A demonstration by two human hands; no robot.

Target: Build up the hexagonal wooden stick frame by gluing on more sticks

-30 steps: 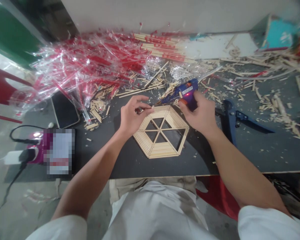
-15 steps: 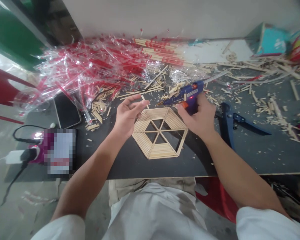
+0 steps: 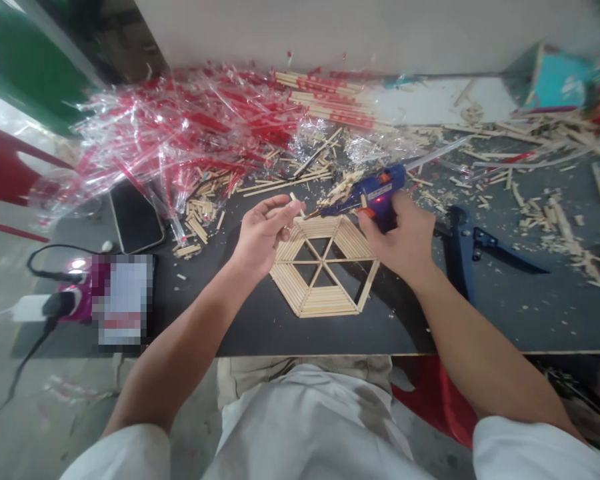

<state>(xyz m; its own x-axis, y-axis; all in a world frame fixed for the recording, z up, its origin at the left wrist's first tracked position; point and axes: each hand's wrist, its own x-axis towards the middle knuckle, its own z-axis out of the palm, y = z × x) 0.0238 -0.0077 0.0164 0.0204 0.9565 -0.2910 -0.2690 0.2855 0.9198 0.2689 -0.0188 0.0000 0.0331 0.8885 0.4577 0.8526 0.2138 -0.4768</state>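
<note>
Between thumb and fingers my left hand (image 3: 265, 233) pinches a short wooden stick (image 3: 294, 198), tilted above the table. My right hand (image 3: 404, 233) is wrapped round the handle of a blue glue gun (image 3: 375, 190) with a red light on its side. The gun's nozzle points left, close to the lower end of the stick; whether they touch I cannot tell. Under both hands lies a flat hexagonal frame (image 3: 325, 300) of pale sticks with crossing spokes. Rows of sticks fill most of its sections; the lower right one shows dark table between spokes and outer stick.
Blue-handled cutters (image 3: 463, 247) lie right of my right hand. Wood scraps (image 3: 545, 227) and red-and-clear plastic wrappers (image 3: 195, 127) cover the back. Wrapped sticks (image 3: 330, 100) lie behind. Two phones, one dark (image 3: 135, 217) and one lit (image 3: 125, 303), sit left beside a purple power strip (image 3: 80, 287).
The glue gun's nozzle has come nearer to the stick in my left hand. My left hand has shifted slightly right. The whole view has moved a little.
</note>
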